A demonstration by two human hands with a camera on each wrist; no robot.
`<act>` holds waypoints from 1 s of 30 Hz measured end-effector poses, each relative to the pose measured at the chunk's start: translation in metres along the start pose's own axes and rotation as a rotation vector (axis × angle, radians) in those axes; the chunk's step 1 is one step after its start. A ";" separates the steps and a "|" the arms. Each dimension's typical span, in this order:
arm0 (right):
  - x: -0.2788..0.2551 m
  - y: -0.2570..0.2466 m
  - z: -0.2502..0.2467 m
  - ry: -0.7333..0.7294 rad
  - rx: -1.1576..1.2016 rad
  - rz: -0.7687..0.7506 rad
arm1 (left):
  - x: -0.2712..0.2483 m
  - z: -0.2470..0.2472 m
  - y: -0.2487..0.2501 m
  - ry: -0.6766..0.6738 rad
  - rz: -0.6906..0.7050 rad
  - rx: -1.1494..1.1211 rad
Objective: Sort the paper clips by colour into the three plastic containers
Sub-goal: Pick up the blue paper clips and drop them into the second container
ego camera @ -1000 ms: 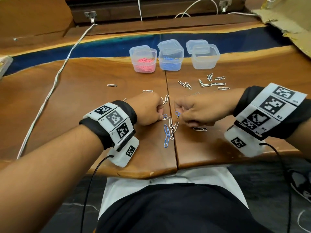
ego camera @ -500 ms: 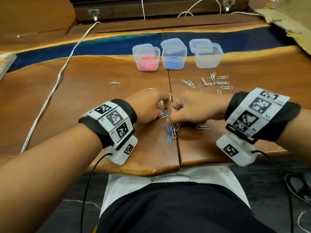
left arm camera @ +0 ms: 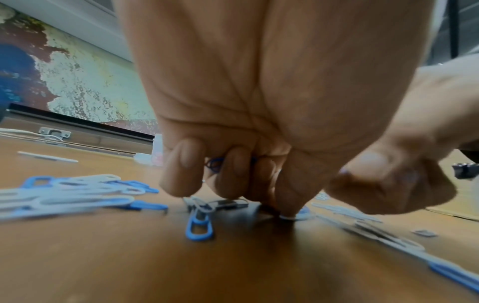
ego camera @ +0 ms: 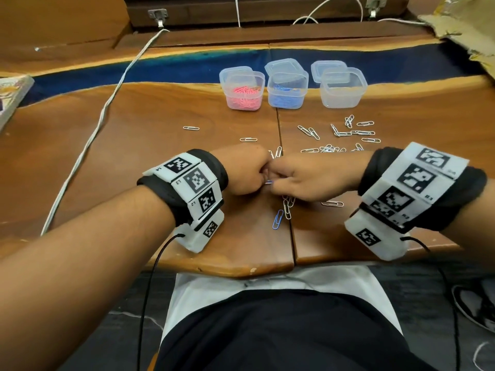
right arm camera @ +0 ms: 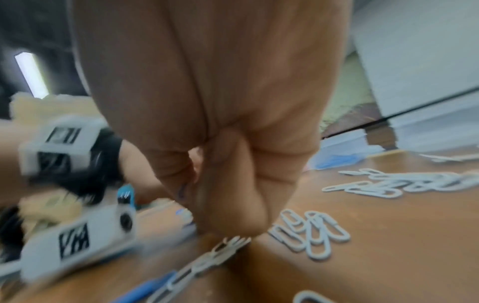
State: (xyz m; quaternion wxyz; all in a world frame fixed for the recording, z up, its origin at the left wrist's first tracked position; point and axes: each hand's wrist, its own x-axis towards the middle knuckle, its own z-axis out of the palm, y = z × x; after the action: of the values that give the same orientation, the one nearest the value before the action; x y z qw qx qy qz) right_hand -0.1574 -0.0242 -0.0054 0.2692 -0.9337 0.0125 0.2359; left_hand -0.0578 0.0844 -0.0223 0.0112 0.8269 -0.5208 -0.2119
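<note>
At the table's middle my two hands meet, knuckles touching. My left hand (ego camera: 263,174) is a fist; in the left wrist view its curled fingers (left arm camera: 181,170) hold blue paper clips (left arm camera: 213,164) in the palm. My right hand (ego camera: 273,180) pinches a blue clip (ego camera: 268,182) right against the left fist; the right wrist view is blurred. Below the hands lie a blue clip (ego camera: 277,219) and white clips (ego camera: 288,207). More white clips (ego camera: 348,132) are scattered behind. At the back stand three containers: pink clips (ego camera: 261,79), blue clips (ego camera: 305,76), and an empty one (ego camera: 342,100).
A white cable (ego camera: 88,145) runs diagonally across the left of the table. A book (ego camera: 10,95) lies at the left edge and torn cardboard (ego camera: 468,30) at the back right. Lids lean behind the containers. The table's front edge (ego camera: 241,269) is just below my wrists.
My right hand has moved left until it touches the left fist. Some blue clips that lay below the hands are gone from the table; one blue clip is left there.
</note>
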 end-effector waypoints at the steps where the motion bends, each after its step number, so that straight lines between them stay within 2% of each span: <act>1: -0.004 0.002 -0.003 -0.028 0.119 0.032 | -0.001 0.001 0.001 -0.009 -0.007 0.014; 4: -0.016 0.006 -0.005 -0.124 0.391 0.079 | -0.004 -0.004 0.000 0.028 -0.034 -0.019; 6: -0.018 0.008 -0.004 -0.174 0.453 0.056 | -0.009 -0.011 -0.006 0.071 -0.074 -0.183; 11: -0.013 0.011 -0.006 -0.184 0.593 0.049 | -0.032 -0.017 -0.021 0.206 -0.123 -1.166; 13: -0.011 0.012 -0.005 -0.140 0.653 0.077 | -0.039 -0.016 -0.022 0.202 -0.096 -1.379; 15: -0.009 0.010 -0.004 -0.093 0.639 0.103 | -0.045 -0.015 -0.023 0.187 -0.051 -1.447; 17: -0.009 0.008 -0.002 -0.052 0.468 0.067 | -0.049 -0.013 -0.028 0.190 -0.033 -1.463; 20: -0.010 0.005 0.004 0.007 0.006 -0.107 | -0.051 -0.007 -0.035 0.198 -0.085 -1.460; 23: -0.007 0.004 0.007 0.038 -0.078 -0.151 | -0.048 -0.002 -0.040 0.252 -0.215 -1.385; 26: -0.001 0.006 0.009 0.098 -0.081 -0.150 | -0.047 0.003 -0.042 0.303 -0.301 -0.963; 28: 0.001 0.006 0.008 0.112 -0.096 -0.164 | -0.047 0.007 -0.045 0.317 -0.268 -0.669; 30: -0.001 0.005 0.006 0.102 -0.096 -0.190 | -0.050 0.009 -0.045 0.312 -0.229 -0.513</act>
State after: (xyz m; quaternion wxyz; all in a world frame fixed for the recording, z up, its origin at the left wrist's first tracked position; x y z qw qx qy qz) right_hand -0.1617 -0.0254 -0.0122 0.2442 -0.9533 -0.0736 0.1619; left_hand -0.0415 0.1502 -0.0246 0.2751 0.8728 -0.3461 -0.2069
